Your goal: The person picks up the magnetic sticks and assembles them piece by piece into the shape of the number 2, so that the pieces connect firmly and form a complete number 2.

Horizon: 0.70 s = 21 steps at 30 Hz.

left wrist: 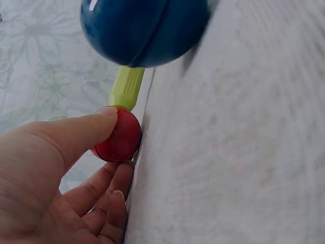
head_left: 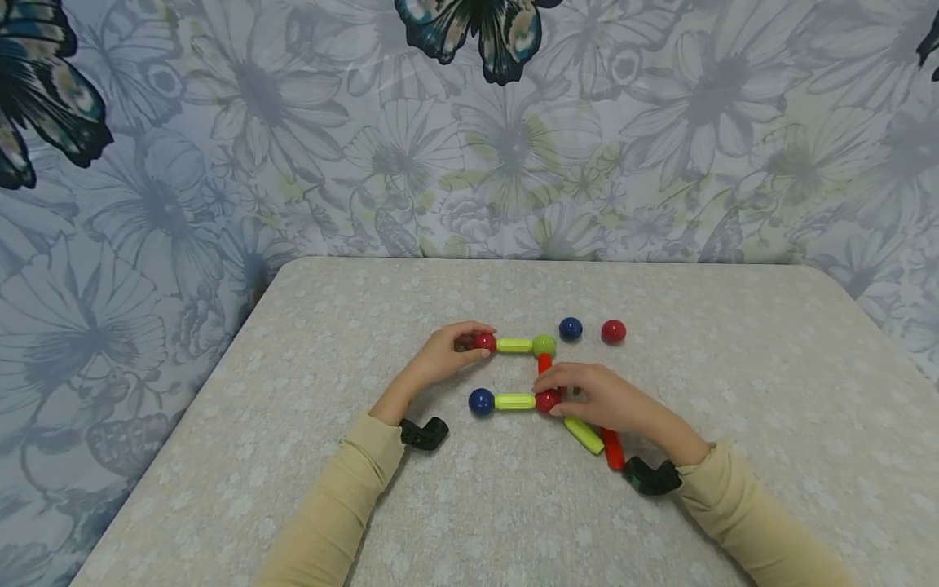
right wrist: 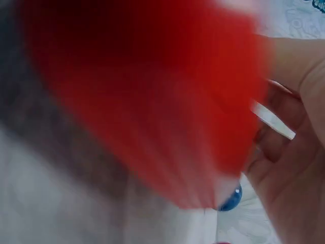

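My left hand pinches a red ball between thumb and fingers. A yellow-green rod joins that ball to a green ball. From the green ball a red rod runs toward my right hand, which grips a second red ball. Another yellow-green rod links this ball to a blue ball. In the left wrist view the blue ball looms close above the held red ball. A blurred red rod hides much of the right wrist view.
Beyond the joined pieces lie a loose blue ball and a loose red ball. A yellow-green rod and a red rod lie below the right hand. The patterned table meets a floral wall at the back.
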Each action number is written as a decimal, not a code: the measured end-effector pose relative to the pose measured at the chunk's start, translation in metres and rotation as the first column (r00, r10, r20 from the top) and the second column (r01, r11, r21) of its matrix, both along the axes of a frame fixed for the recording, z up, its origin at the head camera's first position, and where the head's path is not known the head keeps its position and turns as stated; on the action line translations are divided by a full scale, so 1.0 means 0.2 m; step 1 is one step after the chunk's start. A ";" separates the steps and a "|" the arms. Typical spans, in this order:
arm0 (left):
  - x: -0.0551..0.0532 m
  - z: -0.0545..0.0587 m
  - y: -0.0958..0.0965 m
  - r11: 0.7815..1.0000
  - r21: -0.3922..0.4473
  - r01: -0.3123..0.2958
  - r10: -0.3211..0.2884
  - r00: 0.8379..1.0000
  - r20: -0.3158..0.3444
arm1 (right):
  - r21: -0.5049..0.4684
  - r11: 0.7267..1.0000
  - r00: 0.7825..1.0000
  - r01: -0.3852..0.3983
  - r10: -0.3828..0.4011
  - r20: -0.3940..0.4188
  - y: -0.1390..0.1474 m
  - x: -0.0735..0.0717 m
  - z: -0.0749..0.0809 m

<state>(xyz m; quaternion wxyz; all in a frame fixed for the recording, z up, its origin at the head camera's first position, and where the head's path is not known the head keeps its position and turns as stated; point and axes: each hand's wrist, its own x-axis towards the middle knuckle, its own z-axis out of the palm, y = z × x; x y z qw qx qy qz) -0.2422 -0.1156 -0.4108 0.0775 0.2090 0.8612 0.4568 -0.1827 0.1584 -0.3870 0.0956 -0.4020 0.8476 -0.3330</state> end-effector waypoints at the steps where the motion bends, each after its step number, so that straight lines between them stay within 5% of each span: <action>1: 0.00 0.00 0.00 1.000 0.005 0.003 -0.003 1.000 0.000 | -0.006 1.000 1.000 0.002 -0.002 -0.003 0.00 0.00 0.00; 5: 0.01 0.01 0.00 1.000 0.003 0.010 -0.010 1.000 -0.020 | -0.023 1.000 1.000 0.006 -0.006 -0.009 0.00 0.01 -0.02; 9: 0.04 0.05 0.00 1.000 -0.003 -0.010 0.009 0.991 -0.135 | -0.039 0.999 1.000 0.000 -0.001 -0.009 0.00 0.01 -0.03; 12: 0.13 0.11 0.00 1.000 0.027 0.000 0.006 0.971 -0.240 | -0.054 0.998 1.000 -0.013 0.012 -0.008 0.00 0.00 -0.04; 15: 0.27 0.17 0.03 0.994 0.028 0.110 -0.097 0.953 -0.286 | -0.075 0.997 1.000 -0.028 0.028 -0.007 0.00 0.00 -0.05; 19: 0.47 0.22 0.14 0.941 -0.129 0.314 -0.339 0.893 -0.297 | -0.114 0.993 0.999 -0.033 0.033 0.002 0.02 -0.01 -0.07; 21: 0.54 0.22 0.21 0.887 -0.268 0.377 -0.451 0.830 -0.327 | -0.133 0.991 0.999 -0.031 0.032 0.008 0.02 -0.02 -0.07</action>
